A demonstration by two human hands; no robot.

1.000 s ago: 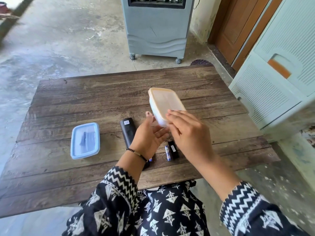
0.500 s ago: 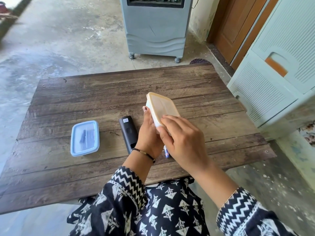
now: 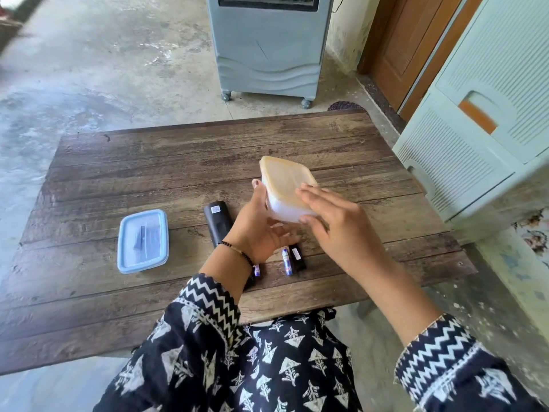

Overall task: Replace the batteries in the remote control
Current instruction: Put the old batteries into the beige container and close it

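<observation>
I hold a small white container with an orange lid [image 3: 286, 185] tilted above the wooden table [image 3: 118, 179]. My left hand [image 3: 258, 227] grips its left side and bottom. My right hand [image 3: 341, 227] rests on its right side and lid edge. The black remote [image 3: 217, 224] lies face down on the table, partly behind my left wrist. A blue battery [image 3: 286, 261] and the black battery cover [image 3: 298, 257] lie side by side below the container. Another battery [image 3: 257, 270] peeks out beside my left wrist.
A blue-lidded clear box [image 3: 143, 240] with dark items inside sits at the table's left. A grey air cooler [image 3: 269, 46] stands beyond the far edge. A pale plastic drawer cabinet [image 3: 481, 138] is close on the right. A wooden door [image 3: 407, 40] is behind it.
The container has stayed raised between both hands with small shifts. My right hand has slid from the front of the box to its right side and lid edge.
</observation>
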